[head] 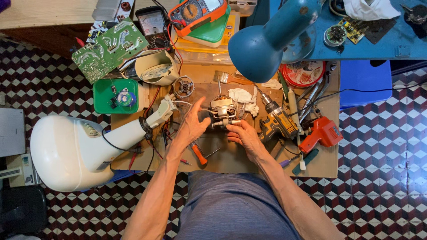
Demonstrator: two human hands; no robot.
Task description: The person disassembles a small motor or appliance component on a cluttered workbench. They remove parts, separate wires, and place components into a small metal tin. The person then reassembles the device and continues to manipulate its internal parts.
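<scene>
A small electric fan motor (pixel 222 111) with a shaft pointing up stands on the wooden board (pixel 231 155) in front of me. My left hand (pixel 192 124) is at its left side, fingers spread and touching the motor housing. My right hand (pixel 242 135) grips the motor's lower right edge. White wires run from the motor left to the neck of a white fan base (pixel 71 151) lying on its side. An orange-handled screwdriver (pixel 199 154) lies just below my left hand.
A yellow and black cordless drill (pixel 278 120) and a red soldering gun (pixel 322 133) lie right of the motor. A blue desk lamp (pixel 267 40) hangs above. A green circuit board (pixel 109 49), green tray (pixel 116 95), multimeters (pixel 195 13) and loose tools crowd the bench.
</scene>
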